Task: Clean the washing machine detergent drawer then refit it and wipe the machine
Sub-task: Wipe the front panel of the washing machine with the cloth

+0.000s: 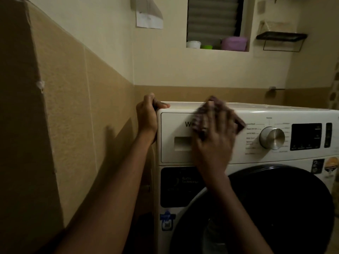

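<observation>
A white front-loading washing machine (256,114) fills the lower right. Its detergent drawer (176,136) sits flush in the upper-left front panel. My left hand (148,114) grips the machine's top-left corner, fingers curled over the edge. My right hand (214,142) presses a dark checked cloth (207,114) flat against the front panel, at the drawer's right edge. The hand is blurred by motion, and the cloth sticks out above and to the right of its fingers.
A silver dial (272,138) and dark display (306,136) lie right of the cloth. The dark round door (275,208) is below. A tiled wall (73,107) stands close on the left. A window ledge holds containers (233,43); a black wall shelf (281,36) hangs beside it.
</observation>
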